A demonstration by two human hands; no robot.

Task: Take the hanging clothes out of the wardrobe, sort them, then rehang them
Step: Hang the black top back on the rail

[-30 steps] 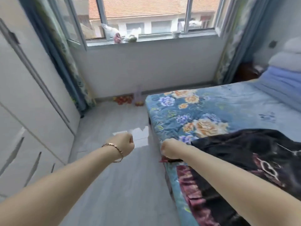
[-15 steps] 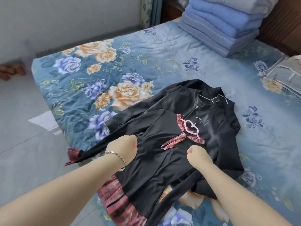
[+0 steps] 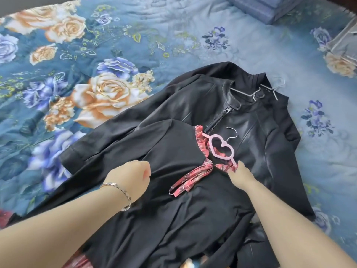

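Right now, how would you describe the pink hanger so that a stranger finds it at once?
On the floral blue bed lies a pile of black clothes. The pink hanger sits inside the top black dress, beside the right hand. Its heart-shaped centre sets it apart from the plain white hanger further back.

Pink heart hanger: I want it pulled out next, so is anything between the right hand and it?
Nothing visible. The right hand is already at the lower arm of the pink heart hanger, which lies uncovered atop the black dress.
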